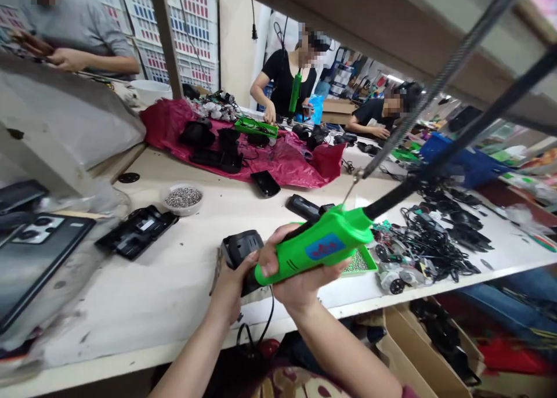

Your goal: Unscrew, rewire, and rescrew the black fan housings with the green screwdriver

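Note:
A green electric screwdriver (317, 244) hangs from a spring and a thick black cable at its upper right end. My right hand (300, 270) is wrapped round its body. Its tip points down left at a black plastic device (241, 247), whose lower part the tool partly hides. Closed on that device from the near side is my left hand (232, 279). A thin black cord hangs below the device. Just behind my right hand, a green tray (369, 260) holds small screws. Further left stand a round tub of screws (183, 199) and a black plastic shell (137, 231).
A phone (47, 253) lies at the left table edge (108, 346). Piled wires and motors (426, 241) cover the right side. Black parts lie on pink plastic (278, 160) at the back. Several people work beyond. Open boxes (409, 346) stand below the table.

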`<state>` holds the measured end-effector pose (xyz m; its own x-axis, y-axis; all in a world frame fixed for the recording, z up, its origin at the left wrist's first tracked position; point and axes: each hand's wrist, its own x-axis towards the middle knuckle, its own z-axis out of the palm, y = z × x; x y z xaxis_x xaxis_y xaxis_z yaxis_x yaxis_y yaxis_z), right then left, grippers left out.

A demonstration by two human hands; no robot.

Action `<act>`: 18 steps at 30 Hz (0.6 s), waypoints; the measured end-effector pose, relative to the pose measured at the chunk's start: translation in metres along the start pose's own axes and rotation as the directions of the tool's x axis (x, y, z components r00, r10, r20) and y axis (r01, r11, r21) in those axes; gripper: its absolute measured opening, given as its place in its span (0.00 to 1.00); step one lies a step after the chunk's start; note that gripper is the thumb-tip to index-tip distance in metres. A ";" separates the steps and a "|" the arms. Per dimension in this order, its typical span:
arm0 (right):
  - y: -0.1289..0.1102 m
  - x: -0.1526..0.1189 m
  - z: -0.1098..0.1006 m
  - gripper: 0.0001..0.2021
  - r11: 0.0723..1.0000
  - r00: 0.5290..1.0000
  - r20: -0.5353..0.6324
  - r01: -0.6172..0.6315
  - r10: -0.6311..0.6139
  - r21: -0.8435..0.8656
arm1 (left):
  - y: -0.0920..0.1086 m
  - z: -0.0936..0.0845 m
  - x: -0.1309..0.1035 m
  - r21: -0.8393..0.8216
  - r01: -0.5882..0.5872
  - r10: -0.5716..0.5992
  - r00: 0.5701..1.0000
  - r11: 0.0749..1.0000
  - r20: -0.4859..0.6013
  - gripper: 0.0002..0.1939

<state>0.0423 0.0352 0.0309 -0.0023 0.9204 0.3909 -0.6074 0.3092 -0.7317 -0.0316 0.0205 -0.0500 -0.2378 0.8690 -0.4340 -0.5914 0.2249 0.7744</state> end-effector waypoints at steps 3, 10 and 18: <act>-0.018 0.000 -0.001 0.42 0.999 0.999 0.034 -0.002 0.003 -0.034 | -0.002 0.001 0.001 0.041 0.025 -0.024 0.999 0.999 -0.030 0.29; -0.082 0.005 -0.018 0.27 0.918 0.957 0.167 0.278 -0.239 -0.281 | 0.003 -0.008 0.002 0.007 0.136 -0.136 0.991 0.991 -0.003 0.30; -0.059 0.006 -0.036 0.36 0.970 0.994 0.081 0.095 -0.079 -0.225 | -0.002 -0.026 -0.001 -0.075 0.173 -0.168 0.984 0.982 0.063 0.29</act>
<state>0.1066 0.0308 0.0567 -0.0186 0.8711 0.4908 -0.4104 0.4410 -0.7982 -0.0500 0.0081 -0.0631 -0.0856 0.8449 -0.5281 -0.6796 0.3381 0.6510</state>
